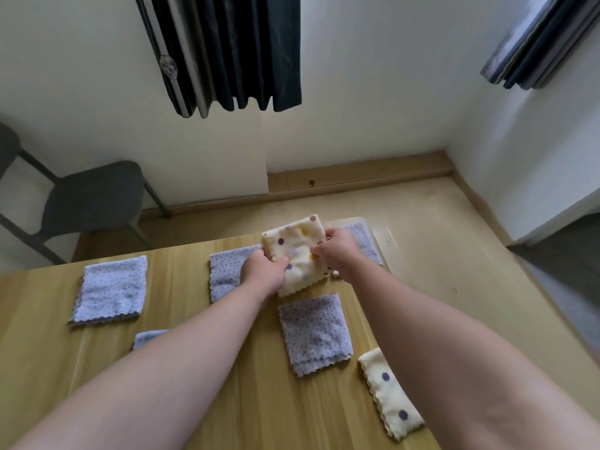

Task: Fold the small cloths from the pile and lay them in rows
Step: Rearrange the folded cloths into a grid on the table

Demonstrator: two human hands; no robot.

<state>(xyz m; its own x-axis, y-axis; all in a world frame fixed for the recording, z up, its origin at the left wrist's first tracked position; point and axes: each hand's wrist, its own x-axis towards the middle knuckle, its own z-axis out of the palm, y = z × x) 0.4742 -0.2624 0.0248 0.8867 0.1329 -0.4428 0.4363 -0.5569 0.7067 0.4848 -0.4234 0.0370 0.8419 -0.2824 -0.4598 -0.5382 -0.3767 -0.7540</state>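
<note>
A cream cloth with purple and orange dots (297,246) is held up over the far part of the wooden table (201,352). My left hand (266,271) grips its left edge and my right hand (337,248) pinches its right edge. Folded lilac speckled cloths lie flat on the table: one at the far left (112,289), one behind my left hand (225,269), one at the far right (367,241), one in the middle (315,332), and a corner of another (147,338) beside my left forearm. A folded cream dotted cloth (388,394) lies at the near right.
A grey chair (87,199) stands beyond the table's left side. Dark curtains (227,50) hang on the far wall. The table's right edge runs close to the cream folded cloth, with bare floor (438,248) beyond.
</note>
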